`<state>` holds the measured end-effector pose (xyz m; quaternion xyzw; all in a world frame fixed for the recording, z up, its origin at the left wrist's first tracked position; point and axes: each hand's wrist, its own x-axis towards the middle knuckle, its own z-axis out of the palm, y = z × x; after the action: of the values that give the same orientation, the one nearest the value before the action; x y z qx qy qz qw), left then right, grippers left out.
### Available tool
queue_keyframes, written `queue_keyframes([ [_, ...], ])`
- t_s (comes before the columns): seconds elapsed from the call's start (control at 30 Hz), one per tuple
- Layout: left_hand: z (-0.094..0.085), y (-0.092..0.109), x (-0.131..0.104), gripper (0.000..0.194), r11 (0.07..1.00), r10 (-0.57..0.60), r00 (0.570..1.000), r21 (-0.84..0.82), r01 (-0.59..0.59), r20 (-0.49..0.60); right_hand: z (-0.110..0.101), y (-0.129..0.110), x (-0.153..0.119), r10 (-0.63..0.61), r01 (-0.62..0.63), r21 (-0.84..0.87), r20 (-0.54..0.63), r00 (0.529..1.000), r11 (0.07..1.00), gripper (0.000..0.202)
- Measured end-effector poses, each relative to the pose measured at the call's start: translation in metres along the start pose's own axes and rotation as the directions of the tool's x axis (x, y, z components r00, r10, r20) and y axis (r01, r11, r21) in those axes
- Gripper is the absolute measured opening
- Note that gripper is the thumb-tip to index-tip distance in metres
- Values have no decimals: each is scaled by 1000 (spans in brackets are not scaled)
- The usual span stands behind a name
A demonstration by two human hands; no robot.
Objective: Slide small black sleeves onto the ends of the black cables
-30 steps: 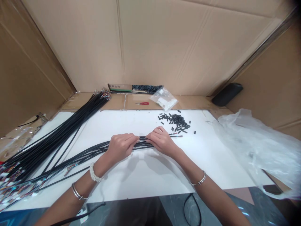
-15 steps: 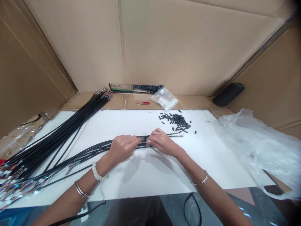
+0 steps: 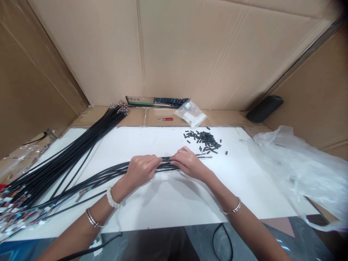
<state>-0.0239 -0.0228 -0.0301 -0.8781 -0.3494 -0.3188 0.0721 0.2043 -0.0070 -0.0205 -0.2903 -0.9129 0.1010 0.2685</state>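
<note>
Several black cables (image 3: pixel 108 172) run from the lower left across the white table to the middle. My left hand (image 3: pixel 143 169) is closed round them, its thumb and fingertips pinching from above. Just to its right, my right hand (image 3: pixel 187 162) also grips the cables, and a short stretch of them shows between the two hands. Thin stripped wire ends (image 3: pixel 206 156) stick out past my right hand. Beyond them lies a heap of short black tube pieces (image 3: pixel 207 139). The parts of the cables under my palms are hidden.
A thick bundle of black cables (image 3: pixel 73 152) lies at the left, with coloured wires and white connectors (image 3: pixel 20 214) at its near end. Red-handled snips (image 3: pixel 166 119) and a clear plastic bag (image 3: pixel 191 115) lie at the back. Crumpled plastic sheeting (image 3: pixel 299 170) covers the right side.
My right hand's fingers have shifted slightly on the cables, with the thumb drawn in. My left hand stays in nearly the same place.
</note>
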Motion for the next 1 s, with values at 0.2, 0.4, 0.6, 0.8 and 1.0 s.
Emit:
queue_keyframes([
  [0.2,2,1,-1,13,993,69,997,95,-67,-17,-1,-3,1,77,-87,118,88,993,989,23],
  [0.4,5,0,-4,18,984,131,991,125,-125,-35,-5,-7,4,109,-155,250,187,976,956,25],
  [0.6,6,1,-5,25,988,133,990,79,-130,-38,-7,-8,5,159,-226,294,236,959,929,27],
  [0.8,6,0,-5,26,987,145,989,74,-142,-30,-5,-8,5,170,-248,362,235,957,899,28],
  [1.0,1,-2,0,18,995,84,996,55,-82,-42,-10,-8,8,229,-284,379,182,956,881,31],
])
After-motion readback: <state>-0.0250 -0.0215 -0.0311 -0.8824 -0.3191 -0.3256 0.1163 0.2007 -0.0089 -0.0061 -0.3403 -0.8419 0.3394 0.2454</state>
